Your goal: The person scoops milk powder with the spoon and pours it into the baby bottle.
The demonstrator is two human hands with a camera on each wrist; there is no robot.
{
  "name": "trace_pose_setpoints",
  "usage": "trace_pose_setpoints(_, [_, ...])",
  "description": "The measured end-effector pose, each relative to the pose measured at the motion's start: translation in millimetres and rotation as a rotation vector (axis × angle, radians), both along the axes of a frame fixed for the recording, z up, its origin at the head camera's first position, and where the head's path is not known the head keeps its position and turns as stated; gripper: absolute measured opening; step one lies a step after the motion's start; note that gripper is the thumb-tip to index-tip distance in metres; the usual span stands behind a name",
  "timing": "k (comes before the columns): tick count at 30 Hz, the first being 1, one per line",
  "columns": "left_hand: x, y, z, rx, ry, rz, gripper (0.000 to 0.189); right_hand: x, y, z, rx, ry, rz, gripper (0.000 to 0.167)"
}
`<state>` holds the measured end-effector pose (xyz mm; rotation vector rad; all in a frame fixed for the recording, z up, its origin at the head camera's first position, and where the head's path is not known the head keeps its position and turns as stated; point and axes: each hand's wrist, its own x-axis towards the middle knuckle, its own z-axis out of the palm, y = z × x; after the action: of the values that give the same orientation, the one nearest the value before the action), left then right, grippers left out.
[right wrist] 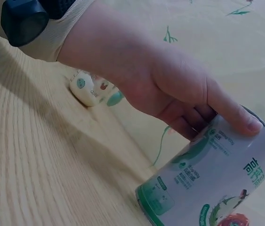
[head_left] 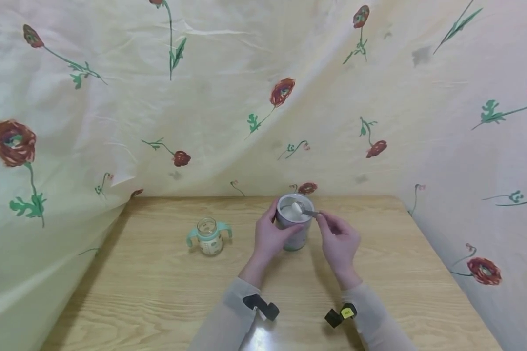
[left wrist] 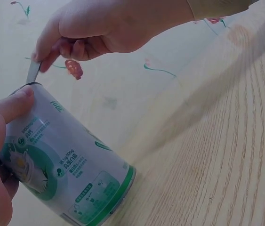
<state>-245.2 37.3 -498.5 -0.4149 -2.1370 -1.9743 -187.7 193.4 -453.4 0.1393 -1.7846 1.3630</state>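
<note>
A white-and-green milk powder can [head_left: 296,239] with an uncovered top stands toward the back of the table. My left hand [head_left: 270,234] grips its side, the thumb lying across the front just under the rim; in the right wrist view the thumb [right wrist: 245,121] shows on the printed wall. Between thumb and fingers, my right hand [head_left: 340,241] pinches the handle of a metal spoon [head_left: 310,213]. White powder fills the spoon's bowl, which is over the can's mouth. In the left wrist view, the spoon handle [left wrist: 34,70] rises above the rim and the bowl is hidden.
To the left stands a clear baby bottle [head_left: 211,243] with mint-green handles and an uncovered mouth. The wooden table [head_left: 158,292] ends at a flowered cloth [head_left: 219,122], which hangs behind it and along both sides.
</note>
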Motion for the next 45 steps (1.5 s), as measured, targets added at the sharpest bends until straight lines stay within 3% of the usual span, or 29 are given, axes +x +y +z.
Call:
trace_pose_setpoints(11, [-1.9,0.9,-5.1,0.01,0.01,0.002,0.094,-0.4,-1.3,-4.6,0.049,0.081,-0.018,0.012])
trace_pose_setpoints(45, [-1.3,0.2,-3.3,0.002,0.009,0.0,0.096,-1.3,-3.9,-7.2,0.039,0.079,-0.009,0.011])
